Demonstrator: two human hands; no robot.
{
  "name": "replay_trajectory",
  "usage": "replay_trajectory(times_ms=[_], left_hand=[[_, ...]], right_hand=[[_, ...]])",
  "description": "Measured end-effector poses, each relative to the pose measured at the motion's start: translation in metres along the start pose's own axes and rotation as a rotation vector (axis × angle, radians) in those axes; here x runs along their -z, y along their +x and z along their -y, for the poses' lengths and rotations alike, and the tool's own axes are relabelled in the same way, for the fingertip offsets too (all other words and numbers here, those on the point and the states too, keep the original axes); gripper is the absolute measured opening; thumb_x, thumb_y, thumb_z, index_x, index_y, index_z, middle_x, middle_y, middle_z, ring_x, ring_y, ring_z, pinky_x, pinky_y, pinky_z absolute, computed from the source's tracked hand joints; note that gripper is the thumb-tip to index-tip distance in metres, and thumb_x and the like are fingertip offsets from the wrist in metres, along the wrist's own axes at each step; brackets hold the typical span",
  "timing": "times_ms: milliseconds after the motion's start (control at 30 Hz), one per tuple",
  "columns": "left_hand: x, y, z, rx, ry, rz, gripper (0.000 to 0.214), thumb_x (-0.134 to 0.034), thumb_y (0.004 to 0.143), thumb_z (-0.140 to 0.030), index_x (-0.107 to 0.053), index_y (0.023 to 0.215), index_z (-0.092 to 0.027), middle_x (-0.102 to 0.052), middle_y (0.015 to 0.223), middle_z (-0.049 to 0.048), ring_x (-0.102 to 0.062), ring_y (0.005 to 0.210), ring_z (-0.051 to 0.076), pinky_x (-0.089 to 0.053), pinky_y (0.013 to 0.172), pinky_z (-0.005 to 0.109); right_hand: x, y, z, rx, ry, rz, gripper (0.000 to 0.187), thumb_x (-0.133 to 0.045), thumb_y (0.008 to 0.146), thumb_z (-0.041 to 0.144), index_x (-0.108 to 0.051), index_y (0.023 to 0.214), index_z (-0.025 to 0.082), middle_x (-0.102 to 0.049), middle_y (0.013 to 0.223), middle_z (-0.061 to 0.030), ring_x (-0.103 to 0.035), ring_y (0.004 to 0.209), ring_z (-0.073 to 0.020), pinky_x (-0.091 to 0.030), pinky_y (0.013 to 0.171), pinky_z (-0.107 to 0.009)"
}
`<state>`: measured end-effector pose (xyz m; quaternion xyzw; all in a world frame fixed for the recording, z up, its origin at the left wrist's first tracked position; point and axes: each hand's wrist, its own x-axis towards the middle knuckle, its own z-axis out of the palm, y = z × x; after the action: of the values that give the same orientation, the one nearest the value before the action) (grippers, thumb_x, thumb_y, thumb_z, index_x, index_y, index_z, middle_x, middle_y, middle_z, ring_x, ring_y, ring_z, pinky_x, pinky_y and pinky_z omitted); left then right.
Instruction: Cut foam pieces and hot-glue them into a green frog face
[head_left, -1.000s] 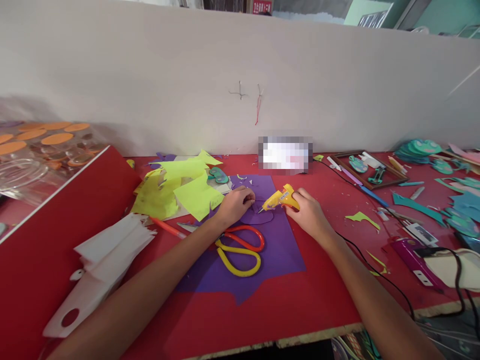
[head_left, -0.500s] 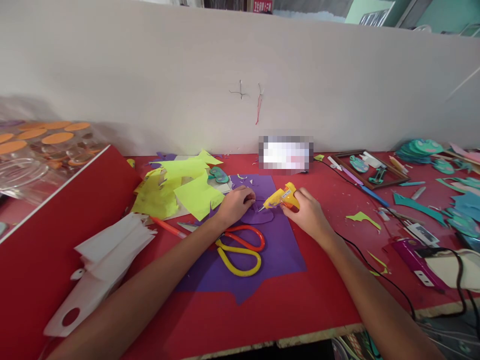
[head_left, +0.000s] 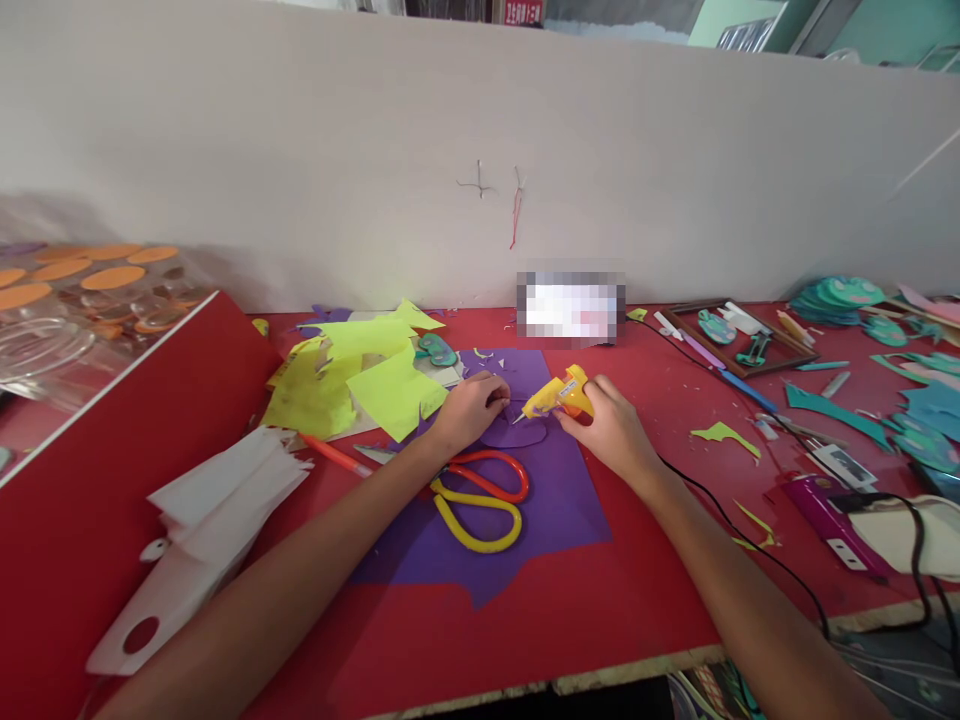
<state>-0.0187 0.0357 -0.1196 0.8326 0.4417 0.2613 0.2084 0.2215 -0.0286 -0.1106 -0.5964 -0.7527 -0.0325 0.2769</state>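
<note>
My right hand (head_left: 606, 425) is wrapped round a yellow glue gun (head_left: 556, 393), its nozzle pointing down and left. Under the nozzle lies a cut purple piece (head_left: 517, 432) on a larger purple sheet (head_left: 566, 500). My left hand (head_left: 474, 408) rests at the left side of this piece with fingers pinched; what is between the fingertips is too small to make out. Just below the left wrist lie scissors with one red and one yellow handle (head_left: 480, 545), their blades partly under my forearm.
Yellow-green sheets (head_left: 397, 385) and white cut pieces (head_left: 210, 530) lie at left, beside a raised red panel (head_left: 150, 440). A brown frame (head_left: 787, 362), teal cutouts (head_left: 836, 292) and a magenta power strip (head_left: 829, 525) sit at right. The glue gun's black cord (head_left: 739, 525) crosses the table.
My right hand and the glue gun have shifted slightly to the left, over the purple piece. My left hand stays in place.
</note>
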Motion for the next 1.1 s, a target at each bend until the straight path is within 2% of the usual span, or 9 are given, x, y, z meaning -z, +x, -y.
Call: replay_trajectory(times_ms=[200,367,533,1100], left_hand=[[-0.0004,-0.0007,-0.0004,0.007,-0.019,-0.006,0.008,-0.063,0.085,-0.012,-0.067,0.084,-0.018,-0.061,0.084,0.0017,-0.054,0.072,0.015,-0.037,0.066,0.027],[-0.0006,-0.001,-0.0005,0.0,-0.018,-0.007,0.007,-0.063,0.085,-0.012,-0.067,0.084,-0.018,-0.061,0.083,0.0015,-0.054,0.072,0.015,-0.037,0.066,0.027],[-0.0005,-0.0008,-0.0001,-0.004,-0.018,-0.01,0.006,-0.063,0.086,-0.013,-0.067,0.085,-0.018,-0.062,0.084,0.0019,-0.054,0.073,0.015,-0.038,0.067,0.028],[0.0,-0.0004,-0.0004,0.001,0.001,-0.005,0.006,-0.063,0.087,-0.014,-0.068,0.085,-0.018,-0.063,0.085,0.0024,-0.055,0.074,0.016,-0.039,0.067,0.028]], right_hand=[[-0.0023,-0.0012,0.0012,0.005,-0.064,0.041,0.021,-0.061,0.09,0.04,-0.054,0.085,0.02,-0.055,0.09,-0.0062,-0.056,0.071,-0.0201,-0.035,0.054,-0.03],[-0.0003,-0.0002,-0.0047,-0.005,-0.083,0.009,0.019,-0.061,0.09,0.037,-0.054,0.087,0.02,-0.055,0.091,-0.0067,-0.057,0.073,-0.0212,-0.038,0.057,-0.03],[-0.0025,-0.0001,-0.0067,0.012,-0.043,-0.02,0.018,-0.062,0.09,0.036,-0.054,0.086,0.02,-0.055,0.09,-0.0063,-0.057,0.075,-0.0219,-0.04,0.06,-0.031],[-0.0014,-0.0007,-0.0055,0.037,-0.032,0.02,0.007,-0.06,0.086,0.024,-0.055,0.083,0.021,-0.055,0.09,-0.0059,-0.058,0.075,-0.0213,-0.041,0.061,-0.031]])
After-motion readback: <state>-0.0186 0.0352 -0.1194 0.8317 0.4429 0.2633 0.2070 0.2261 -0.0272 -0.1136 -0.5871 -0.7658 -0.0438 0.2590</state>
